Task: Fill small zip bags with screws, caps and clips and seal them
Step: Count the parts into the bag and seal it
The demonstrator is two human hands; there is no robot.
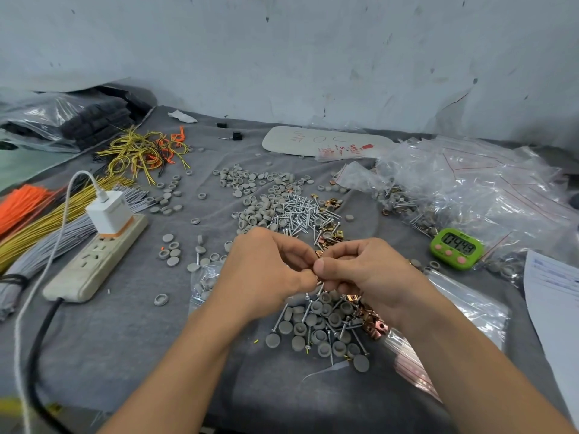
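Note:
My left hand (266, 270) and my right hand (363, 270) meet fingertip to fingertip above the grey cloth and together pinch the top edge of a small clear zip bag (326, 321). The bag hangs below them, holding grey round caps, silver screws and copper clips. Behind the hands lie a loose pile of screws (300, 213), scattered grey caps (257, 198) and gold and copper clips (330, 234). A filled zip bag (202, 285) lies partly hidden under my left wrist.
A heap of filled zip bags (463, 189) sits at the right, with a green timer (456, 248) in front and flat bags (470, 305) under my right forearm. A power strip with a charger (100, 252) and wire bundles (40, 223) lie at the left.

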